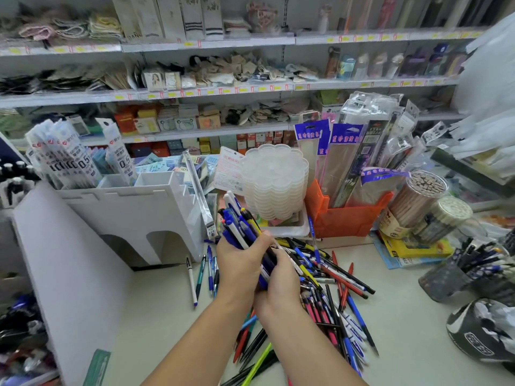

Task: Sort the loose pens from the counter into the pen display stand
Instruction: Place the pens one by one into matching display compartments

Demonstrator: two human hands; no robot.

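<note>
My left hand (239, 263) grips a thick bundle of blue and white pens (237, 221), their ends pointing up and away. My right hand (281, 285) curls round the lower part of the same bundle, just below and right of the left hand. Under and to the right of both hands lies a big heap of loose pens (331, 288) on the pale counter (156, 302). A few separate pens (200, 274) lie left of the hands. The white tiered pen display stand (133, 207) stands at the left, its upper slots holding packaged refills.
A stack of clear plastic palettes (274, 182) and an orange bin (345, 215) of long packets stand behind the heap. Tubs of pencils (418, 201) and a dark pen cup (451, 277) stand at the right. A dark cap (485, 332) lies at the right edge. Stocked shelves fill the background.
</note>
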